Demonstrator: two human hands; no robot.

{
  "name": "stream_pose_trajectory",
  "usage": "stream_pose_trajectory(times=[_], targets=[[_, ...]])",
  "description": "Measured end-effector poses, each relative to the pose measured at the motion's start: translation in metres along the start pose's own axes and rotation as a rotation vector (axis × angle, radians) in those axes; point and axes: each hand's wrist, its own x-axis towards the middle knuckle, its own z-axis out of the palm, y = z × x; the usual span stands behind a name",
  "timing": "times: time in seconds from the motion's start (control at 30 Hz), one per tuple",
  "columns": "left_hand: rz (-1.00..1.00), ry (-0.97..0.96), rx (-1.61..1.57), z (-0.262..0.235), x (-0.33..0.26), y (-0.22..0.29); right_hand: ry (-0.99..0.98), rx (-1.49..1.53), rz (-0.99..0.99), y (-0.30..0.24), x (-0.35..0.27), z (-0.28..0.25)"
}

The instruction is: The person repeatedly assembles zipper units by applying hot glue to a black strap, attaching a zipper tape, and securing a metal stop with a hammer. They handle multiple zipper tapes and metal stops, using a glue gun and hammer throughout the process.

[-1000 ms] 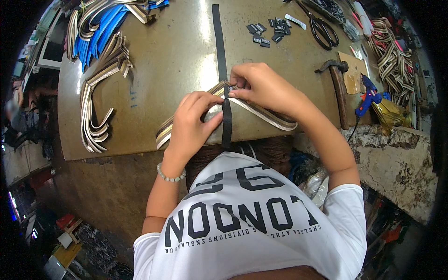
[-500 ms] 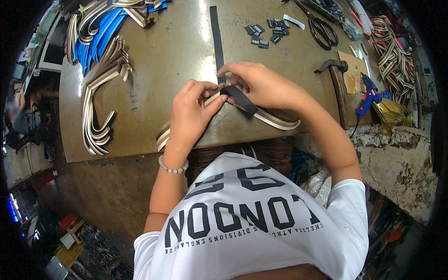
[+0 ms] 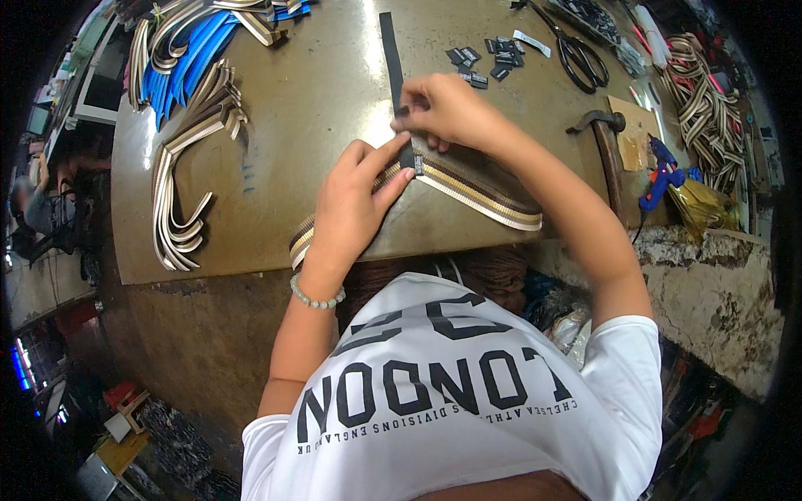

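A striped webbing strap (image 3: 476, 199) in brown, gold and white lies bent across the near edge of the table. My left hand (image 3: 355, 188) is closed on the bend, index finger and thumb pressing where a black strip (image 3: 389, 58) crosses it. A small black label (image 3: 419, 165) shows on the strap just beside my left thumb. Above the bend, my right hand (image 3: 451, 108) is closed with its fingertips together on the black strip. The strip runs on toward the far side of the table. My fingers hide part of the crossing.
Striped and blue straps (image 3: 188, 67) lie at the left, with more bent straps (image 3: 171, 209) nearer. Small black labels (image 3: 505, 57), scissors (image 3: 581, 63), a hammer (image 3: 606, 154), a blue glue gun (image 3: 662, 175) and a heap of straps (image 3: 702, 108) are on the right.
My right hand has moved up and away from the strap. The loose black end that lay over the strap's right side is gone from there, and the label now shows.
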Motion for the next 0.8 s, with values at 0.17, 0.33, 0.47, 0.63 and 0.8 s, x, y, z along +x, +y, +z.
stream_pose_trajectory(times=[0.17,0.33,0.47,0.63,0.8], targets=[[0.092,0.003,0.109,0.000,-0.002,0.004,0.221,-0.216,-0.365,-0.002,-0.046,-0.002],[0.131,0.067,0.110,0.003,-0.003,0.004,0.083,-0.457,-0.501,0.019,-0.101,0.022],[0.146,0.056,0.122,0.003,-0.004,0.002,0.137,-0.537,-0.496,0.013,-0.105,0.029],[0.184,0.034,0.136,0.001,-0.003,0.002,0.083,-0.485,-0.469,0.027,-0.112,0.024],[0.155,0.171,-0.079,-0.009,-0.019,0.000,0.900,-0.765,0.179,0.091,-0.158,-0.019]])
